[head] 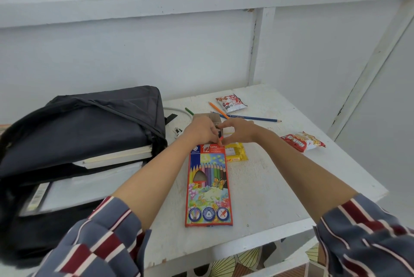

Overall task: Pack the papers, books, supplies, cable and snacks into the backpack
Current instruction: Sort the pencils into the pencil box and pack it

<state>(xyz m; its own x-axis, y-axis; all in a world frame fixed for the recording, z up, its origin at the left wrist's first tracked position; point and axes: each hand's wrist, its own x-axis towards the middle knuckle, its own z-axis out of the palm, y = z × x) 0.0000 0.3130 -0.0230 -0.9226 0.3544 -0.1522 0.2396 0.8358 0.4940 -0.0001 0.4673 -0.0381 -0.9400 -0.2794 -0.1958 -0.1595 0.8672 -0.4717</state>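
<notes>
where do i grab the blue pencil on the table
Pinch the blue pencil at mid-shaft, coming straight down from above with fingers across it. It lies flat on the table, point to the right, and its left end sits close by the orange pencil, so the middle is freest.

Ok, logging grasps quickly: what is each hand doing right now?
Left hand: curled round the open top of the pencil box.
Right hand: pinching a red pencil at that opening.
</notes>
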